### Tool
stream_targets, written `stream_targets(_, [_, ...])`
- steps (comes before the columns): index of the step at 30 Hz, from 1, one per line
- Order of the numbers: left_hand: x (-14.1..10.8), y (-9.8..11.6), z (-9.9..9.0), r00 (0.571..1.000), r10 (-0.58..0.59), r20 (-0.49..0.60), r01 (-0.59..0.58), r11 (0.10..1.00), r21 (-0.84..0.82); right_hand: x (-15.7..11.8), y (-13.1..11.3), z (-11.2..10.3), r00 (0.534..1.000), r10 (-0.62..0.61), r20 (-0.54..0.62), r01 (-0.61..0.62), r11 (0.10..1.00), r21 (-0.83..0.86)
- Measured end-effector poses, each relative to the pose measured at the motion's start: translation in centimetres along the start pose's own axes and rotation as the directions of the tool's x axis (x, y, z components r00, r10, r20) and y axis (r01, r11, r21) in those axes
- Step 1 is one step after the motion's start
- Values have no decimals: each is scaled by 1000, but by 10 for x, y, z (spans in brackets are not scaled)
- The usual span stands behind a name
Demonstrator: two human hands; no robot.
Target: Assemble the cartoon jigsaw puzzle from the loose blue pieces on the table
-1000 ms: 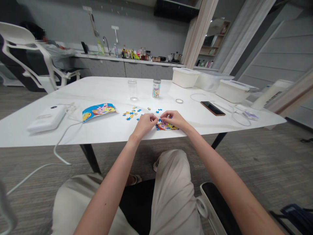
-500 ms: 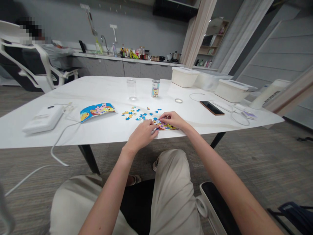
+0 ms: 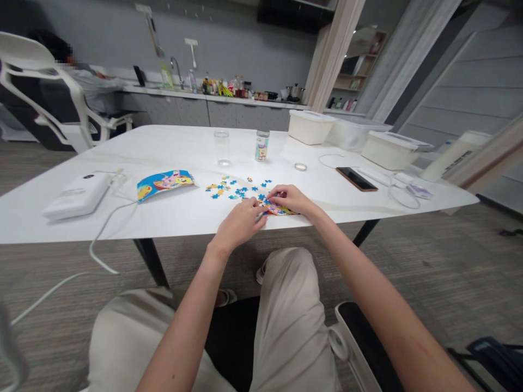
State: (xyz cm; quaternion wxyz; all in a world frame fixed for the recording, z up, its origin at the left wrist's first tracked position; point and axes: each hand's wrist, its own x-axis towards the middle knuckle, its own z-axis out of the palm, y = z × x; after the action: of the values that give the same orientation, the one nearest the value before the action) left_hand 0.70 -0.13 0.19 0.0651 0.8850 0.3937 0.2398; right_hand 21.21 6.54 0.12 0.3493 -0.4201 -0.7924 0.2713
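Head view: the left hand was half curled at the jigsaw puzzle, near the front edge of the table; the right hand curved over it, any grip hidden, with loose pieces just beyond.

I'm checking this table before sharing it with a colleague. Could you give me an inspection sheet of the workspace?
Surface: white table, nothing spilled seen.
Job's things: part-built cartoon jigsaw, loose blue and yellow pieces beside it, curved picture sheet further left.
Clutter: clear glass, labelled jar, phone, white tub.
Grips: left hand and right hand both at the jigsaw; cannot tell whether either holds a piece.
Cables: white cable hangs over the table edge from a white box.
Surroundings: seated person at far left, kitchen counter with bottles behind.
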Motion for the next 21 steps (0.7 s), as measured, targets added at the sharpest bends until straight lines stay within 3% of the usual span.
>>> stream_targets(16, [-1,0,-1,1000,-8,11,8,1000,16,0,2,1,1000,12,21,-12,1000,3])
stream_targets(21, [0,-1,1,1000,1,3,-1,1000,1,0,7,0,992,57,-116,-41,989,142])
